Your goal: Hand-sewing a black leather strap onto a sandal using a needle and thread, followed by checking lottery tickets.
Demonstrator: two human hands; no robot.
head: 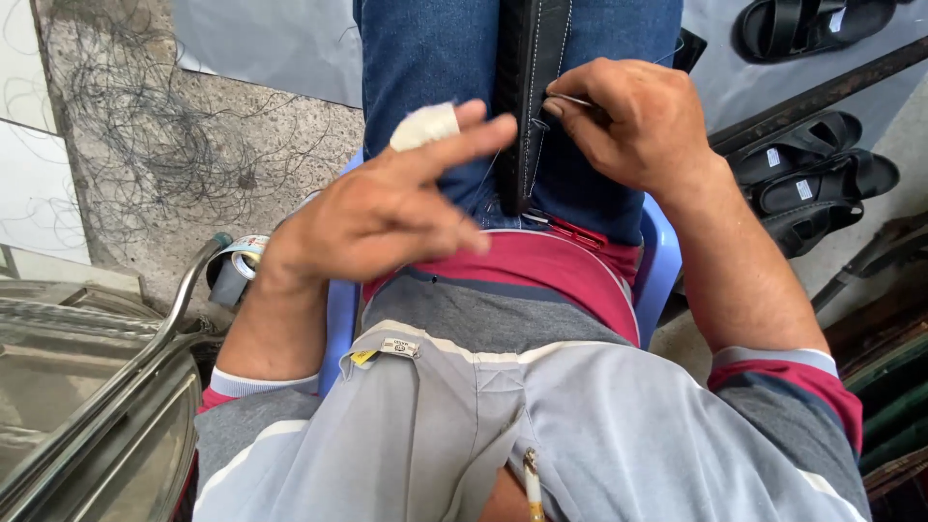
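Right hand [633, 121] pinches needle [570, 100] at black strap [527, 87] on lap; left hand [387, 208] open, bandaged finger [425, 126] raised beside strap.

Bright soft daylight all over, no dark corners. Shadows weak; small soft one under left hand [372, 208] on blue jeans [425, 58]. Shiny white streaks on metal rail [145, 353] at bottom left. Middle sharp. Left hand fingers bit blurry. Edges bend outward, wide lens. White wall [24, 145] at left very bright.
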